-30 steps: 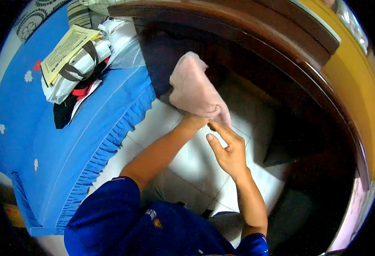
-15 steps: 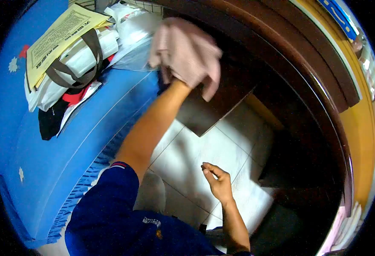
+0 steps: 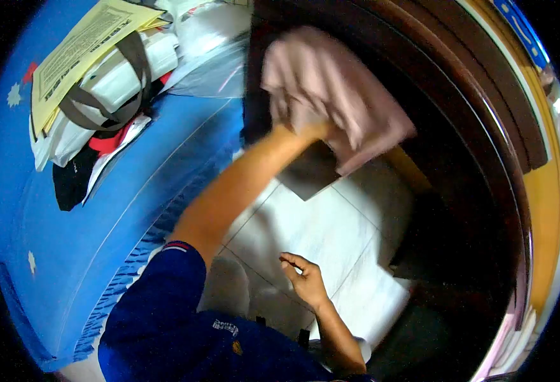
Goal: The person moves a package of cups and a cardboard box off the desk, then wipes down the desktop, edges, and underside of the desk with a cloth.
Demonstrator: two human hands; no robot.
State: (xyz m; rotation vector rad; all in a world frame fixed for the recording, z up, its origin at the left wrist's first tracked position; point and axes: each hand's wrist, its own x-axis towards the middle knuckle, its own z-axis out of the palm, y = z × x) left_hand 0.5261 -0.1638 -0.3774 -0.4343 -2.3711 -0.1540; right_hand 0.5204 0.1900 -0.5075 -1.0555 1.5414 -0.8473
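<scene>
My left hand (image 3: 310,129) is stretched forward over the dark wooden furniture, closed on a pink cloth (image 3: 337,89). The cloth hangs and spreads out to the right of the hand, blurred by motion, and its folds cover my fingers. Lower down, over the tiled floor, my right hand (image 3: 304,281) is half curled. Its thumb and index finger are a little apart, and I see nothing between them.
At left, a blue bed cover (image 3: 121,184) carries a bag with dark handles (image 3: 137,70), yellow printed paper (image 3: 86,54) and a black cloth item (image 3: 71,181). A dark wooden edge (image 3: 471,108) curves along the right. White floor tiles (image 3: 318,223) lie below.
My left hand has swung to the right with the pink cloth, which has spread out wider. My right hand has shifted slightly left and down.
</scene>
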